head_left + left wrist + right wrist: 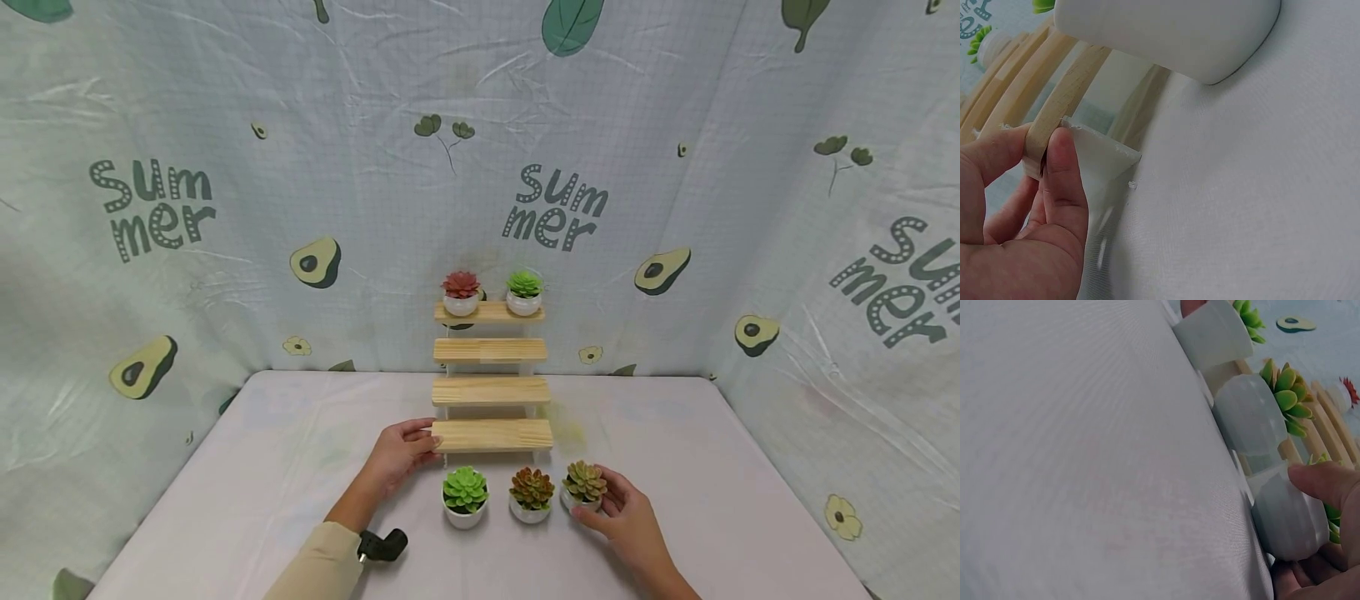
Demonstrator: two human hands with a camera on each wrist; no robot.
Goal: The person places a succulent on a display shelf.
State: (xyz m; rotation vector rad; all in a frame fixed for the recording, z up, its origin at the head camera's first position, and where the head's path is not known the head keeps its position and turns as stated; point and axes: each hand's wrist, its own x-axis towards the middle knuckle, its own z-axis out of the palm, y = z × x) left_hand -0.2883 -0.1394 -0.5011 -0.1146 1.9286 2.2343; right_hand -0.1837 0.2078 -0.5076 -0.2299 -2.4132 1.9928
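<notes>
A tiered wooden shelf (491, 390) stands at the back middle of the table. My left hand (403, 454) pinches the left end of its lowest board (1063, 103) between thumb and fingers. In front of the shelf is a row of potted succulents in white pots: a bright green one (465, 492), a brown one (531, 490) and an olive-green one (584, 485). My right hand (624, 517) holds the olive-green succulent's white pot (1291, 515), thumb on one side and fingers on the other. The pot sits on or very close to the table.
On the top board stand a red succulent (461, 292) at the left and a green succulent (524, 292) at the right. A printed cloth (360, 167) hangs behind the white table (300, 467). A black wrist mount (384, 546) sits on my left wrist.
</notes>
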